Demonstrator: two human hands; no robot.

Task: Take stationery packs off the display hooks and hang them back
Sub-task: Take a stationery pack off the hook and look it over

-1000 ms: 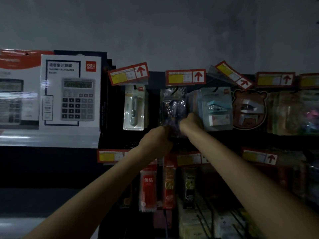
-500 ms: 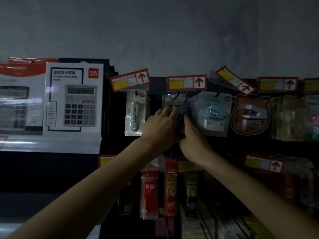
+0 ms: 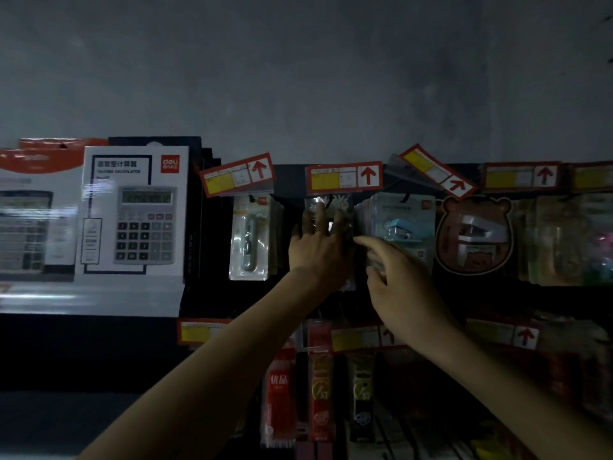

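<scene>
Half a second ago my two hands were close together on the clear pack (image 3: pixel 343 204), and now they have come apart. My left hand (image 3: pixel 315 250) has moved a little higher and lies flat on the front of the pack, with the fingers straight and spread, so that it presses the pack and does not grip it. My right hand (image 3: pixel 401 290) has moved back, to the right and lower. Only its index finger (image 3: pixel 365 242) is stretched out, toward the right edge of the pack, and the other fingers are loosely bent and hold nothing. I cannot tell if the fingertip really touches the pack. The pack hangs in the top row, directly under the middle price tag (image 3: pixel 343 178) with the red arrow, and it looks more upright than one second ago, when I held it by its lower part. The light is weak, so the hook itself I cannot see. Both my forearms reach up from below and come nearer to each other toward the pack. Just right of the pack hangs a blue stapler pack (image 3: pixel 403 227), and to the left a pack with a small grey tool (image 3: pixel 248 237).
</scene>
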